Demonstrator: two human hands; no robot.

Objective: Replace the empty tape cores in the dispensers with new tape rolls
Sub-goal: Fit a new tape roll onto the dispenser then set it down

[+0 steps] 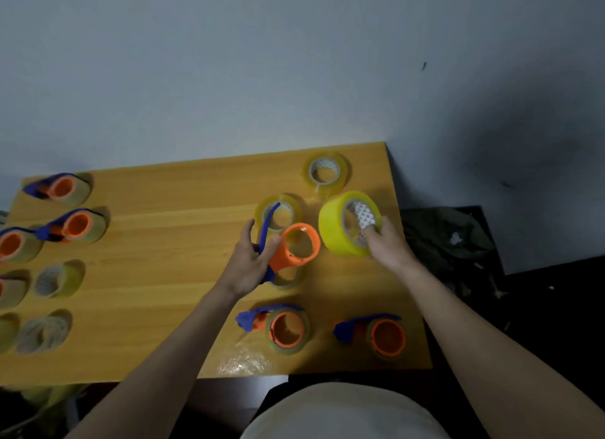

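Observation:
My left hand (250,261) grips an orange and blue tape dispenser (293,247) by its blue handle, lifted above the wooden table (170,242). The dispenser's orange ring carries no roll. Just to its right, my right hand (386,242) holds a thick yellow tape roll (337,229), fingers hooked inside its core, the roll tilted on edge. Two thin, nearly used-up rolls (278,212) (325,171) lie flat behind them. A thin ring of tape (288,279) lies under the held dispenser.
Two dispensers with thin rolls (283,330) (381,337) lie near the front edge. Several loaded dispensers (72,225) and loose rolls (57,279) fill the table's left side. Crumpled clear wrap (244,360) lies at the front. A dark bag (448,235) sits beyond the right edge.

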